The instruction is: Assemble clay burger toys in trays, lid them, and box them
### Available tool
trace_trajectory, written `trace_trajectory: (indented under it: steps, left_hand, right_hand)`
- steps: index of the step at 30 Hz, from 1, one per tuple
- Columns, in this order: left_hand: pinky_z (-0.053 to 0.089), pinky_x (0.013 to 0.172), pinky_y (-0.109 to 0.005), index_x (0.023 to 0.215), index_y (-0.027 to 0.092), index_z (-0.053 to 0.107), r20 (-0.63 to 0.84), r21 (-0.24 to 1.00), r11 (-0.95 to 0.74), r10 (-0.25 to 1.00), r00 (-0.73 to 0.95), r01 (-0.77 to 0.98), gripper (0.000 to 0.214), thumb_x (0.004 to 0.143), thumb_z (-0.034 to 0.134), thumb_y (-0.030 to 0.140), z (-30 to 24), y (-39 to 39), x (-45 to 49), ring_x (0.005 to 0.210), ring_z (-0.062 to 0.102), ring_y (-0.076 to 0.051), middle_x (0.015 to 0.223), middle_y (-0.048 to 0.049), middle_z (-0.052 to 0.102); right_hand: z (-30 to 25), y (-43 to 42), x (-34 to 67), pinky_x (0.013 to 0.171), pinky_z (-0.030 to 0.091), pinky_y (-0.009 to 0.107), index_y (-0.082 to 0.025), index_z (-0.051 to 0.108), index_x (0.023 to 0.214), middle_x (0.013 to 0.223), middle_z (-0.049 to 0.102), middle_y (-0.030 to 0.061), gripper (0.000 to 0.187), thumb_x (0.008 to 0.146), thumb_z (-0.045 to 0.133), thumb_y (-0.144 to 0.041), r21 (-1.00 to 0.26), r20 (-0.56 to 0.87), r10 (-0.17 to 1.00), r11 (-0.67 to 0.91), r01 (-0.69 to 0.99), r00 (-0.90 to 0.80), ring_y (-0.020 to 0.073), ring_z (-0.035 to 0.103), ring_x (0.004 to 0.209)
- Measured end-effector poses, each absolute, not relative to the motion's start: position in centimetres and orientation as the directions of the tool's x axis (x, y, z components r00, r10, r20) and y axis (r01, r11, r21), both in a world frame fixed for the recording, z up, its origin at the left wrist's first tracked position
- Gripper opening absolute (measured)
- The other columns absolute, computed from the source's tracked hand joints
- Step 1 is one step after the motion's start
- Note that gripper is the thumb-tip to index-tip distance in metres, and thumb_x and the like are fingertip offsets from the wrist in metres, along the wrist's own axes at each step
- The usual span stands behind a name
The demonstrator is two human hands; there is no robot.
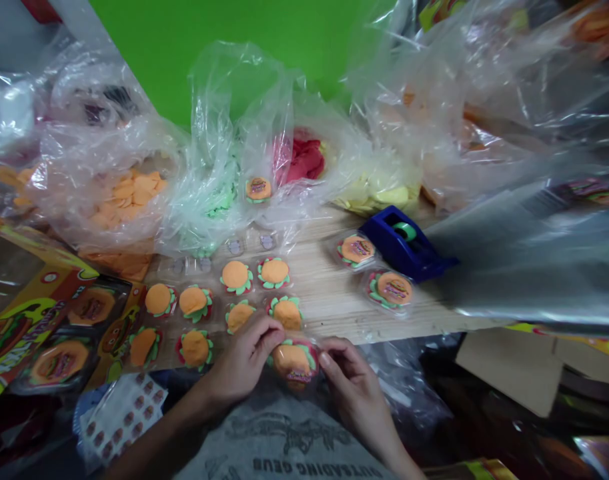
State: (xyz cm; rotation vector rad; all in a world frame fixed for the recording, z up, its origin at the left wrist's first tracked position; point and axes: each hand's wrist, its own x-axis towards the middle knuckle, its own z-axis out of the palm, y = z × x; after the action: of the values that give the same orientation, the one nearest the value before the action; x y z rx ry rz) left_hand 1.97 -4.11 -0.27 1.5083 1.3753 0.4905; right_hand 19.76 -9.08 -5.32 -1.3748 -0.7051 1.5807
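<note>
Left hand (pixel 251 357) grips clear-packed toy burger (pixel 294 363) at eleven o'clock, right hand (pixel 351 373) pinching three-o'clock edge. Likely light, slick shell, easily dented; hold by rim.

We see smooth wood grain on the tabletop (pixel 329 297), glossy, crinkled plastic in the far bags (pixel 219 87), plain plastic on the tape dispenser (pixel 419 255), matt cloth in the near shirt (pixel 284 443), and shiny clear plastic over the nearest burger (pixel 290 360).

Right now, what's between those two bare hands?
The head view shows a plastic-packed orange, green and red burger between the left hand and right hand.
</note>
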Motion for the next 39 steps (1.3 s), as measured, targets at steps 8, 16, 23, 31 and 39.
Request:
trace_trajectory:
  steps: [8, 16, 23, 31, 39]
  left_hand:
    - [0.042, 0.069, -0.023, 0.079, 0.019, 0.055, -0.333, 0.834, 0.065, 0.851, 0.406, 0.548, 0.024, 0.093, 0.037, 0.027, -0.8, -5.5, 0.5, 0.073, 0.053, -0.013, 0.077, -0.0009, 0.055]
    - [0.043, 0.069, -0.023, 0.076, 0.018, 0.059, -0.283, 0.87, 0.07, 0.881, 0.379, 0.488, 0.024, 0.089, 0.042, 0.028, -0.8, -5.5, 1.7, 0.072, 0.054, -0.013, 0.075, -0.0014, 0.057]
    - [0.046, 0.076, -0.026, 0.09, 0.019, 0.061, -0.355, 0.855, 0.271, 0.927, 0.118, 0.442, 0.019, 0.086, 0.046, 0.029, -2.2, -6.2, 1.7, 0.083, 0.059, -0.016, 0.088, -0.003, 0.065]
    - [0.042, 0.067, -0.025, 0.078, 0.019, 0.063, -0.373, 0.842, 0.12, 0.834, 0.407, 0.526, 0.013, 0.081, 0.052, 0.026, -0.3, -4.4, 2.2, 0.072, 0.053, -0.014, 0.075, -0.0011, 0.057]
    - [0.041, 0.068, -0.025, 0.076, 0.019, 0.054, -0.44, 0.813, 0.227, 0.843, 0.309, 0.537, 0.02, 0.087, 0.044, 0.032, -2.3, -6.8, 1.3, 0.071, 0.05, -0.014, 0.075, -0.0001, 0.053]
  right_hand:
    - [-3.7, -10.0, 19.3, 0.061, 0.044, 0.024, -0.019, 0.064, 0.075, 0.069, 0.057, 0.0006, 0.029, 0.073, 0.068, -0.048, -0.859, -0.471, 0.881, -0.469, -0.205, -0.038, 0.014, 0.052, 0.065]
    - [-3.5, -9.5, 19.9, 0.064, 0.044, 0.026, -0.018, 0.068, 0.074, 0.07, 0.06, 0.0018, 0.028, 0.073, 0.069, -0.046, -0.85, -0.479, 0.87, -0.493, -0.184, -0.118, 0.0147, 0.054, 0.067]
    - [-4.2, -10.1, 19.3, 0.065, 0.044, 0.026, -0.019, 0.065, 0.077, 0.072, 0.06, 0.0013, 0.033, 0.072, 0.068, -0.051, -0.818, -0.517, 0.855, -0.477, -0.322, 0.048, 0.0144, 0.053, 0.068]
    - [-2.6, -8.3, 19.9, 0.068, 0.043, 0.026, -0.021, 0.072, 0.082, 0.07, 0.058, 0.0006, 0.018, 0.079, 0.063, -0.036, -0.929, -0.351, 0.927, -0.363, -0.075, -0.134, 0.0144, 0.054, 0.07]
    - [-4.1, -9.5, 19.5, 0.063, 0.044, 0.025, -0.017, 0.061, 0.071, 0.067, 0.057, 0.0002, 0.035, 0.073, 0.065, -0.052, -0.822, -0.518, 0.852, -0.521, -0.23, -0.079, 0.0139, 0.052, 0.066]
